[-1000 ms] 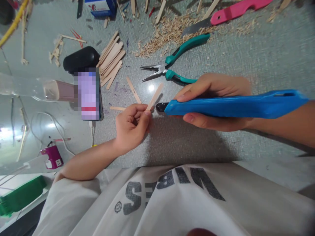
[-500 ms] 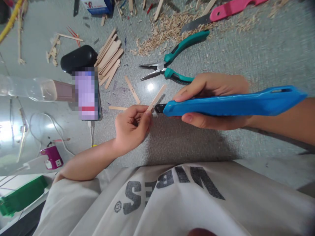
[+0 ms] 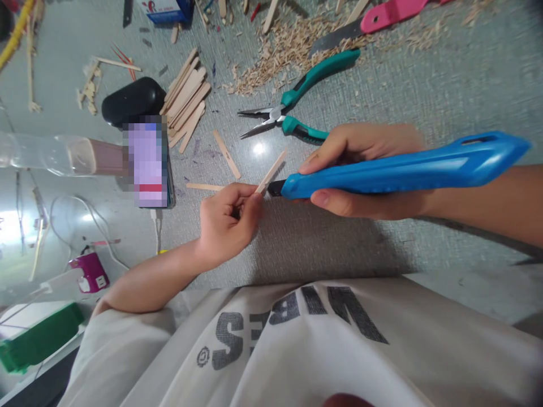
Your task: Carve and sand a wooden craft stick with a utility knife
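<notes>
While our left hand [image 3: 227, 220] pinches the thin flat wooden craft stick [image 3: 271, 171], our right hand [image 3: 365, 169], closed around the long blue plastic utility knife [image 3: 403, 168], seems mid-shaving, and the next stroke wants a steady blade.

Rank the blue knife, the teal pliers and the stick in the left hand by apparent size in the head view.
1. blue knife, though nearest the camera
2. teal pliers
3. stick, pinched in the left hand
</notes>
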`<state>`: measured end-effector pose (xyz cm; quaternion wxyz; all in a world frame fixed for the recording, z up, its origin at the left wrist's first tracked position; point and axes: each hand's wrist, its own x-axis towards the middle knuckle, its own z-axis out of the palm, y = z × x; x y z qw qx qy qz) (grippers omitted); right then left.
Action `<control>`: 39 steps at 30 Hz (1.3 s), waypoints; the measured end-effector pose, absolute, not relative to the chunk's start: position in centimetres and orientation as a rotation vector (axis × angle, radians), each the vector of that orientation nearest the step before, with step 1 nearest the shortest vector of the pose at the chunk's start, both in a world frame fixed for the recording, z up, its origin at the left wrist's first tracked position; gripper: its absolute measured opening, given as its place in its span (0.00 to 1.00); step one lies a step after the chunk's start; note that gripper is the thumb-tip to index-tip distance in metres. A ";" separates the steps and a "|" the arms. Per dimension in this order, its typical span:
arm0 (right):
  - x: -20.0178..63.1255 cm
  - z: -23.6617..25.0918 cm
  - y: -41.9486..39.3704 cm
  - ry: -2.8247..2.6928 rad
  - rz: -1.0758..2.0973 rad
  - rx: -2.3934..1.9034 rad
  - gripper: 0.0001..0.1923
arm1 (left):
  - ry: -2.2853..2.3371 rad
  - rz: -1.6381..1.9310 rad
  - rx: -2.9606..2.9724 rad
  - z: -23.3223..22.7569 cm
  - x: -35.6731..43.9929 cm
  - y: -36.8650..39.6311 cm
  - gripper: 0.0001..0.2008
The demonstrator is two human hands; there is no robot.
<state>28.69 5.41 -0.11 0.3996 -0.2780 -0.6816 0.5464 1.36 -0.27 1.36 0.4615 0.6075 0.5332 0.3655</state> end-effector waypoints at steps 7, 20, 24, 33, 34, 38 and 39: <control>28.6 0.2 5.2 -1.690 1.386 -0.878 0.06 | 1.384 0.801 1.538 2.0 1.6 -0.1 0.11; 28.1 0.5 4.6 -1.692 1.267 -1.077 0.20 | 1.363 0.782 1.462 1.7 1.6 -0.2 0.15; 28.2 0.2 4.8 -1.654 1.275 -1.015 0.16 | 1.359 0.771 1.461 1.7 1.6 -0.2 0.17; 28.0 0.2 4.9 -1.637 1.295 -0.997 0.13 | 1.399 0.741 1.495 1.6 1.4 -0.4 0.19; 27.9 0.1 5.1 -1.623 1.346 -0.956 0.12 | 1.401 0.742 1.489 1.6 1.4 -0.4 0.18; 27.9 -0.4 5.5 -1.506 1.506 -0.860 0.12 | 1.358 0.742 1.446 1.6 1.2 -0.4 0.16; 28.0 -0.4 5.5 -1.515 1.475 -0.877 0.12 | 1.341 0.746 1.448 1.5 1.2 -0.4 0.15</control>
